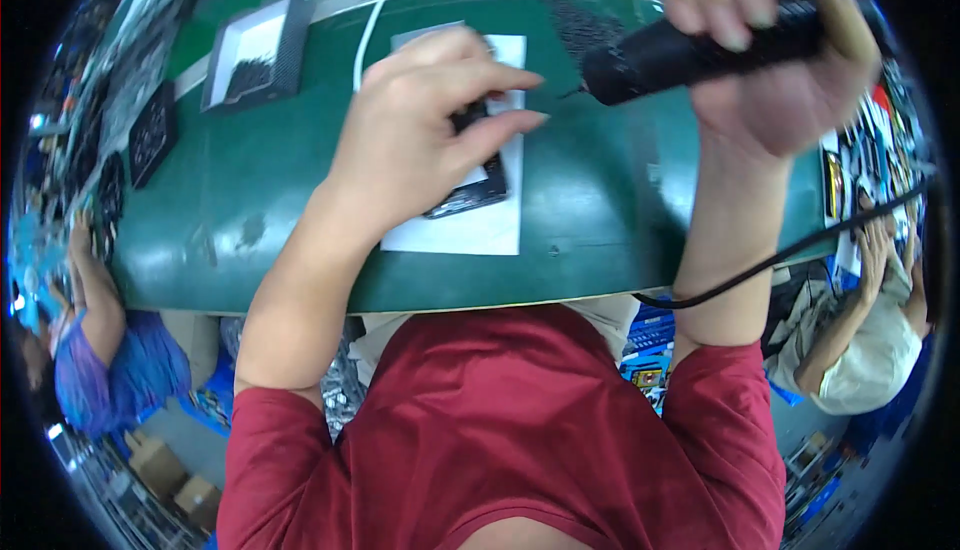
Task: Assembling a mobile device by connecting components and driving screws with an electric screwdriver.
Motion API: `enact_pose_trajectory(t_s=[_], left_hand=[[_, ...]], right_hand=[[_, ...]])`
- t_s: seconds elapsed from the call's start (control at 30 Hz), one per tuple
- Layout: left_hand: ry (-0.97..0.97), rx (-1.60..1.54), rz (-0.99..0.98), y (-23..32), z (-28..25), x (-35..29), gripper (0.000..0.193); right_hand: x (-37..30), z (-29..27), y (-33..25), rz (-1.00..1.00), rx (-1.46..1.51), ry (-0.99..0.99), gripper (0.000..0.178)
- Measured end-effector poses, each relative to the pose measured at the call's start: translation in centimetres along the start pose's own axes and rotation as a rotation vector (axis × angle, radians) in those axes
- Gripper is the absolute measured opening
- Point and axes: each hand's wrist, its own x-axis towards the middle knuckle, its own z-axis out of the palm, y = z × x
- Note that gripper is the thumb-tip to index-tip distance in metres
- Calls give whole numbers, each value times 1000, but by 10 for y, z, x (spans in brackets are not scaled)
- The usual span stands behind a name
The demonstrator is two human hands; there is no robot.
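My right hand (775,70), raised at the upper right, is wrapped round a black electric screwdriver (690,55). Its thin bit points left, and a black cord (800,245) hangs from the right side. My left hand (415,135) hovers over a sheet of white paper (455,235), thumb and forefinger apart just left of the bit, with nothing visible between them. Beneath that hand lies a flat black device (485,190), mostly hidden. Behind the screwdriver tip, a pile of small dark screws (583,25) is spread on the green work surface (590,220).
An open grey box (290,55) with small dark parts stands at the back left, beside a black tray (152,135). A white cable (373,25) runs down behind my left hand. Other people sit at left (120,360) and right (860,330).
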Motion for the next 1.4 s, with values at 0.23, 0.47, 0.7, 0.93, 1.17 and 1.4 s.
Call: enact_pose_trajectory(t_s=[0.23,0.47,0.7,0.93,1.17,1.4], left_hand=[[30,-20,117,-1,3,-1,15],[101,-164,59,-5,7,-4,11],[134,-177,56,-9,8,-3,12],[106,-188,-27,-7,5,-5,16],[56,-399,-70,-1,-6,-4,17],[27,322,98,19,-20,-6,16]], right_hand=[[28,-43,-23,151,62,-651,53],[23,-36,-27,95,-10,-593,43],[21,-35,-28,79,-21,-632,44],[10,-23,-29,83,-32,-704,49],[4,-21,-30,71,-50,-748,54],[1,0,-17,24,-101,-785,59]])
